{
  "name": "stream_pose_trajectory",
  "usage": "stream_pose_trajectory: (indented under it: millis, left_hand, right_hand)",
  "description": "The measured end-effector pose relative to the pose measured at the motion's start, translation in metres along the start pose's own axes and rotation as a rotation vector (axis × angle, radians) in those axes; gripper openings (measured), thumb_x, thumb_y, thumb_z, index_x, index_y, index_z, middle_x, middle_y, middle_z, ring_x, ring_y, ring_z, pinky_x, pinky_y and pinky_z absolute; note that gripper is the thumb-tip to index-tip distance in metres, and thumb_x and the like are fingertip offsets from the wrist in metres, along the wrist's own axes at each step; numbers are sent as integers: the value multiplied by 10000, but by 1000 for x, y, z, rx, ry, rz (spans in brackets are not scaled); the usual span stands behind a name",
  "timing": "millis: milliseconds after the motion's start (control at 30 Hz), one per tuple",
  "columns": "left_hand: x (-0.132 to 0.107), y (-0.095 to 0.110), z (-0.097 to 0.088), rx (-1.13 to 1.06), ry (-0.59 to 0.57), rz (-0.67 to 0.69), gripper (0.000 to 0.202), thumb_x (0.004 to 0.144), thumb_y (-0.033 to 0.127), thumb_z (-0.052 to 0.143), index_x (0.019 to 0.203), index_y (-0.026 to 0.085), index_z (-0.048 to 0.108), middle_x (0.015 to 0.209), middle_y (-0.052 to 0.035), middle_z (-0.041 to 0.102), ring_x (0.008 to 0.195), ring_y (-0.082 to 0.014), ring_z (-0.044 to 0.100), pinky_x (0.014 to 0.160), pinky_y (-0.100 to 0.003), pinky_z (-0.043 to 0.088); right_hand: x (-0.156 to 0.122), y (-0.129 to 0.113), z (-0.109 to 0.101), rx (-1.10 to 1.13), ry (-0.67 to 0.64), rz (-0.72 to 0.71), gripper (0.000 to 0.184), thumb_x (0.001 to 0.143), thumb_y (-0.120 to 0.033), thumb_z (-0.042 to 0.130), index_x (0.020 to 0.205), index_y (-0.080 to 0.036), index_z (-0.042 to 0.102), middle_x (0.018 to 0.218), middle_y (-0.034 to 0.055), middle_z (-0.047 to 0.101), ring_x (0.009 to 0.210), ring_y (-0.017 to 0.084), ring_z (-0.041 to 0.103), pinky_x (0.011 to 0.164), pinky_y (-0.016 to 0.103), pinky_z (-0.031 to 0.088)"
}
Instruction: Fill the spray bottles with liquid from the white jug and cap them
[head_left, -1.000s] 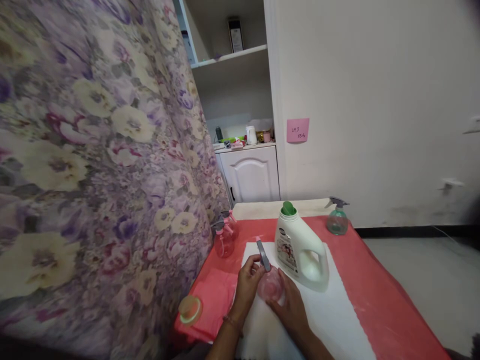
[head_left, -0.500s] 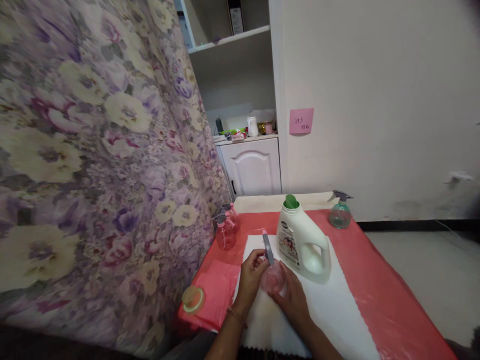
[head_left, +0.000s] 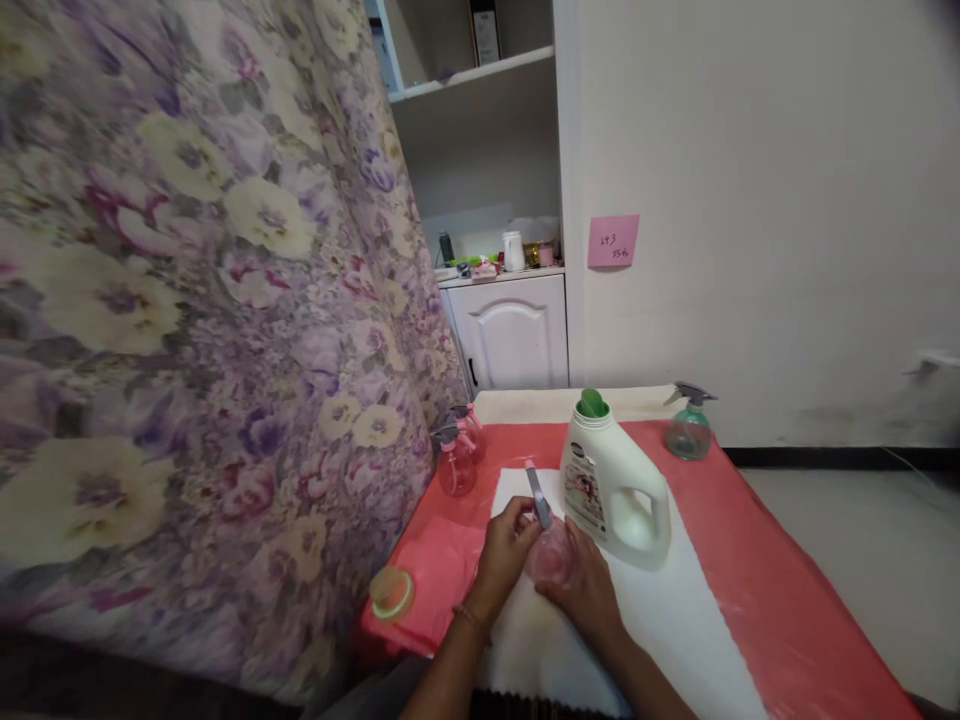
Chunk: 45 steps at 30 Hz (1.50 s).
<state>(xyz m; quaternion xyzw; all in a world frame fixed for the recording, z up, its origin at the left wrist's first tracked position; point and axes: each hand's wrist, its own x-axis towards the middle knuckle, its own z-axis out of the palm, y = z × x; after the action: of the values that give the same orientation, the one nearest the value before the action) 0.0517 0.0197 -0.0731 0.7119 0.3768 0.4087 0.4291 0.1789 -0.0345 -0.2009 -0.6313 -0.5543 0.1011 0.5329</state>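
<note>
A round pink see-through spray bottle (head_left: 552, 556) with a grey trigger head (head_left: 538, 498) is between my two hands, over the white cloth (head_left: 555, 640). The fingers of my left hand (head_left: 511, 542) are closed around the head at the bottle's neck. My right hand (head_left: 589, 578) wraps the body from the right and below. Just beyond, a large cream jug (head_left: 626, 500) stands upright on the cloth, its handle to the right. Something green (head_left: 592, 403) shows in its open mouth.
Two pink spray bottles (head_left: 456, 468) stand at the back left, partly overlapping. A green spray bottle (head_left: 688, 432) is at the back right of the red-covered table (head_left: 780, 590). A yellowish cap (head_left: 391, 593) lies at the left edge, beside the flowered curtain (head_left: 225, 400).
The whole view has shifted slightly, so things appear a little further right. Both hands keep the same hold on the spray bottle.
</note>
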Motion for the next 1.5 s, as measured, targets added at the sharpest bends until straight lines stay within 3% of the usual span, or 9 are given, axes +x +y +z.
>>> stream_pose_trajectory:
  millis: [100, 200, 333, 533, 667, 800, 1167, 1333, 1500]
  left_hand:
    - [2, 2, 0, 17, -15, -4, 174, 748, 235, 675, 908, 183, 719, 619, 43, 593, 573, -131, 500, 561, -229, 354]
    - [3, 8, -1, 23, -14, -9, 169, 737, 236, 679, 894, 187, 718, 628, 38, 611, 557, -125, 498, 550, -224, 355]
    - [0, 19, -7, -3, -21, -3, 168, 740, 232, 679, 899, 194, 721, 678, 26, 643, 571, -124, 506, 567, -225, 369]
    - [-11, 35, -16, -106, -31, 2, 234, 793, 345, 667, 962, 191, 713, 825, -19, 697, 745, -185, 603, 682, -257, 439]
    - [-20, 42, -16, -174, -42, 0, 324, 799, 365, 652, 1064, 184, 696, 905, -35, 713, 856, -222, 628, 759, -287, 460]
    - [-29, 48, -15, -241, -53, -29, 284, 804, 356, 642, 1015, 177, 707, 943, -57, 727, 931, -245, 630, 798, -303, 462]
    - [-39, 55, -11, -336, 45, -95, 323, 717, 364, 775, 974, 177, 718, 840, -19, 716, 798, -179, 614, 731, -265, 445]
    - [-43, 48, -19, -423, 28, -152, 351, 737, 361, 771, 1033, 175, 739, 934, -44, 742, 814, -170, 614, 716, -254, 425]
    - [-39, 46, -25, -525, -37, -166, 388, 703, 396, 801, 1012, 166, 754, 881, -47, 738, 766, -151, 610, 745, -263, 425]
  right_hand:
    - [10, -8, 3, 11, -5, 34, 896, 530, -226, 781, 1358, -129, 452, 1349, 189, 581, 1239, 371, 548, 1066, 537, 438]
    - [15, -14, 3, 29, -15, 46, 858, 530, -230, 757, 1333, -175, 459, 1291, 152, 618, 1172, 356, 597, 1025, 536, 469]
    - [14, -26, -7, 56, -18, 45, 827, 527, -233, 736, 1305, -190, 458, 1239, 139, 629, 1134, 354, 610, 1008, 540, 474]
    - [3, -51, -26, 176, -12, -1, 773, 598, -252, 677, 1332, -239, 433, 1224, 108, 607, 1132, 333, 606, 974, 501, 509]
    - [-5, -59, -30, 136, 19, -30, 760, 589, -261, 662, 1314, -235, 433, 1165, 108, 610, 1075, 349, 611, 955, 538, 504]
    - [-9, -64, -37, 63, 9, -43, 779, 581, -219, 669, 1314, -259, 408, 1143, 105, 599, 1059, 352, 590, 946, 557, 495]
    - [-16, -80, -57, 5, 14, -126, 864, 594, -184, 687, 1392, -281, 369, 1167, 102, 590, 1076, 366, 563, 960, 571, 460]
    - [-19, -90, -67, 185, -68, 37, 797, 571, -205, 682, 1329, -262, 441, 1209, 98, 606, 1089, 337, 581, 975, 507, 475]
    - [-13, -96, -79, 590, -265, 201, 673, 522, -232, 665, 1184, -246, 545, 1129, 59, 672, 1094, 323, 605, 919, 438, 506]
